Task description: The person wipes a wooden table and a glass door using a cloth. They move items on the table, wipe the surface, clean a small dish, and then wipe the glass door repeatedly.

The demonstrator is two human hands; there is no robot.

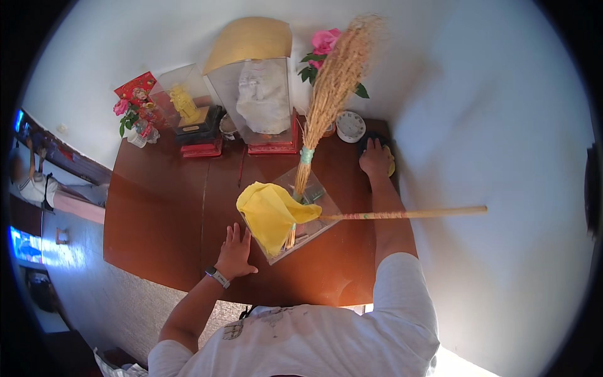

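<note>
My left hand point(234, 254) lies on the wooden table with its fingers spread, wearing a wristwatch and holding nothing. Close to its fingertips, a yellow cloth point(268, 209) is draped over a clear box point(325, 198). A straw broom point(334, 85) stretches from that box towards the wall. The tip of a wooden stick point(424, 214) meets the cloth, and the stick extends right above my right forearm. At the table's back right corner, my right hand point(375, 160) rests on a dark item point(365, 139), with something yellow point(390, 160) beside it. Whether its fingers grip anything is hidden.
Along the back of the brown table point(155, 212) stand a cased gold figurine point(184, 103), a large clear case with a white wrapped object point(263, 96), and a round white container point(351, 127). Artificial flowers point(325, 42) are behind the broom. A wall point(494, 165) borders the right side. Another person point(40, 188) is far left.
</note>
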